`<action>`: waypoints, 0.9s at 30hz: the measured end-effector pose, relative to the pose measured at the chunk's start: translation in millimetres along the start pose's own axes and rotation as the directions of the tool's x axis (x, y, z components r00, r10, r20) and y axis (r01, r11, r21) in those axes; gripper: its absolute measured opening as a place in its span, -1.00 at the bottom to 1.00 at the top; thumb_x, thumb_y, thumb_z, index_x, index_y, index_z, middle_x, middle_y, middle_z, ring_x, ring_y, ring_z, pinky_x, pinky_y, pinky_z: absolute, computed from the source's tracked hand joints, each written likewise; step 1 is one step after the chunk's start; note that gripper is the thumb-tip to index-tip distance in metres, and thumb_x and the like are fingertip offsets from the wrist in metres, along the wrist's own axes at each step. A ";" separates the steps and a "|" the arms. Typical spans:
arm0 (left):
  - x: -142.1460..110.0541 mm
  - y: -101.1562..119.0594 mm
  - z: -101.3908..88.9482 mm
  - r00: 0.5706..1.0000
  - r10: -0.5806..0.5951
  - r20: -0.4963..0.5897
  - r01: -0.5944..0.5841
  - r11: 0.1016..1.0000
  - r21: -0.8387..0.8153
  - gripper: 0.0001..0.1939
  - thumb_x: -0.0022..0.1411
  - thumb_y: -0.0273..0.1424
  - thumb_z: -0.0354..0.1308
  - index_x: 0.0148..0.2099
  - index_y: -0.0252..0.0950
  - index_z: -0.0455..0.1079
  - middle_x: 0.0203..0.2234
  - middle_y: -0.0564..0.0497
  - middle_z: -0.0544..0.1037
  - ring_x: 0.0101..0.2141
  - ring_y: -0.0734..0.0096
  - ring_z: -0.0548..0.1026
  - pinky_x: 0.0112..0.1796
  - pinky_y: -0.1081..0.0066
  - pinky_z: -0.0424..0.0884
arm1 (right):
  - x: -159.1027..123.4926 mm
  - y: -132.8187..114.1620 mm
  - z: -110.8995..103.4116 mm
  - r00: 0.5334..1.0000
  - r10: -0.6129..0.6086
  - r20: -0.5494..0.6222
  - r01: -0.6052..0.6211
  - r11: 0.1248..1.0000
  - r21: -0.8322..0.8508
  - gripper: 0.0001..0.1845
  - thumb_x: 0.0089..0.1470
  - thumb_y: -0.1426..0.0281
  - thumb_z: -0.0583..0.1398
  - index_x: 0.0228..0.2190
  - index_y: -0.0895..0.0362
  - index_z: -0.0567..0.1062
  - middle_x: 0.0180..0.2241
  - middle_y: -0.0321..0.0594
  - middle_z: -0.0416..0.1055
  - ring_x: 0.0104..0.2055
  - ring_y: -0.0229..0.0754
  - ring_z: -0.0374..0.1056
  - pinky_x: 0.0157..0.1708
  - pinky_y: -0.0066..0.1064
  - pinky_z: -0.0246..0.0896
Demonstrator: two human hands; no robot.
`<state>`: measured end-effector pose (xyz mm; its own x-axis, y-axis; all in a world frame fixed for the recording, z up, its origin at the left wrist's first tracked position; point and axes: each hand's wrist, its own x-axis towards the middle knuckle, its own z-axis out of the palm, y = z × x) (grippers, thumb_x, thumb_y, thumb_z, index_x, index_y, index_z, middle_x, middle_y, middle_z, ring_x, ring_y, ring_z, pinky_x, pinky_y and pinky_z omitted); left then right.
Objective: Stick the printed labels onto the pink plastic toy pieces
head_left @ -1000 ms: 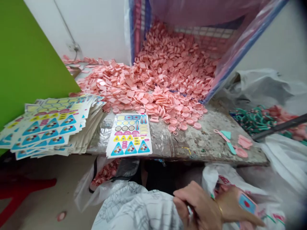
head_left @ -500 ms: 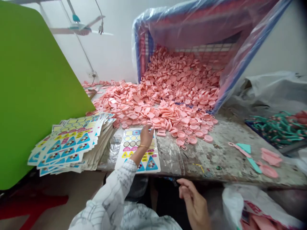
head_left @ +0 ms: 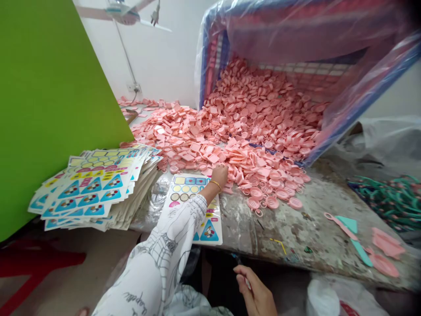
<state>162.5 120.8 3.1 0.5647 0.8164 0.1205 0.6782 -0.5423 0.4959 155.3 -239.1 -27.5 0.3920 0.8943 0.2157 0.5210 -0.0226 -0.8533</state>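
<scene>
My left hand (head_left: 219, 175), with a gold bracelet at the wrist, reaches over a sticker sheet (head_left: 179, 186) to the near edge of a heap of pink plastic pieces (head_left: 194, 149). Its fingers curl down at the pieces, and their tips are hidden. The sheet carries yellow circles, blue rectangles and blue triangles; my sleeve covers part of it. Low in front of the table edge, my right hand (head_left: 256, 292) is loosely closed, thumb close to index finger. Whatever may be between those fingers is too small to make out.
A stack of sticker sheets (head_left: 98, 184) lies left beside a green panel (head_left: 59, 109). Behind, a plastic-lined crate (head_left: 355, 114) on its side spills pink pieces. At right are a teal-and-pink toy part (head_left: 360, 252), pink parts (head_left: 386, 243), teal pieces (head_left: 388, 197) and a white bag (head_left: 324, 296).
Both hands were low by the bag at right, near a pink piece with a heart sticker. My left hand then went over the sheet and on to the heap; my right stayed low.
</scene>
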 end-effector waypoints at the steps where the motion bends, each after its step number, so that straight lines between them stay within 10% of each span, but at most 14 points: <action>1: -1.0 -2.6 -0.2 1.000 0.007 0.000 -0.007 1.000 0.006 -0.72 0.27 -0.61 -0.08 -0.08 -0.43 0.42 -0.05 -0.32 0.47 0.06 0.16 0.34 0.09 0.23 0.20 | 1.6 -0.3 -1.2 0.999 -0.013 0.034 0.013 1.000 -0.001 -0.62 0.23 0.05 0.09 -0.27 0.02 0.58 -0.37 -0.26 0.57 -0.38 -0.23 0.52 -0.34 -0.60 0.41; 10: -5.0 2.7 -38.5 0.993 -0.064 -0.097 0.053 0.992 -0.111 -0.64 0.22 -0.67 -0.11 -0.06 -0.39 0.43 -0.17 -0.28 0.53 -0.07 0.16 0.45 -0.07 0.29 0.31 | -0.3 -12.7 6.6 0.997 -0.066 0.042 0.066 0.998 -0.021 -0.66 0.25 0.10 0.09 -0.28 0.02 0.56 -0.36 -0.27 0.56 -0.36 -0.24 0.51 -0.35 -0.59 0.40; 15: -75.3 17.5 -68.3 0.997 -0.026 -0.070 0.002 0.948 -0.318 -0.72 0.20 -0.52 0.01 -0.08 -0.29 0.45 -0.32 -0.07 0.54 -0.28 0.30 0.48 -0.26 0.40 0.33 | 44.4 -29.6 -39.3 0.985 -0.123 -0.124 0.104 0.983 -0.150 -0.75 0.19 0.17 0.17 -0.25 0.04 0.57 -0.32 -0.20 0.53 -0.28 -0.15 0.48 -0.31 -0.42 0.41; 20: -178.0 18.2 -83.9 0.951 0.087 0.297 0.216 0.501 -0.838 -0.72 0.04 -0.39 0.25 -0.15 -0.28 0.39 -0.55 0.12 0.42 -0.53 0.49 0.38 -0.49 0.50 0.21 | 107.0 -54.2 -52.4 0.995 -0.065 -0.082 0.053 0.988 -0.146 -0.59 0.15 0.11 0.19 -0.07 0.08 0.53 -0.13 -0.10 0.48 -0.22 -0.11 0.38 -0.24 -0.31 0.30; 27: -225.0 14.5 -84.1 0.923 -0.204 0.326 0.326 -0.033 -0.945 -0.50 -0.05 -0.33 0.43 -0.05 -0.28 0.38 -0.41 0.06 0.55 -0.44 0.49 0.49 -0.38 0.50 0.37 | 111.4 -65.6 19.0 0.923 0.148 0.355 -0.263 0.916 0.303 -0.61 0.02 0.03 0.26 -0.38 0.12 0.52 -0.46 -0.32 0.42 -0.43 -0.25 0.27 -0.39 -0.43 0.17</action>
<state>5.8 -54.1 55.5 0.5364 0.7997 -0.2697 -0.2827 0.4713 0.8354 150.4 -129.5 43.5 0.1701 0.9808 -0.0954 0.1445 -0.1206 -0.9821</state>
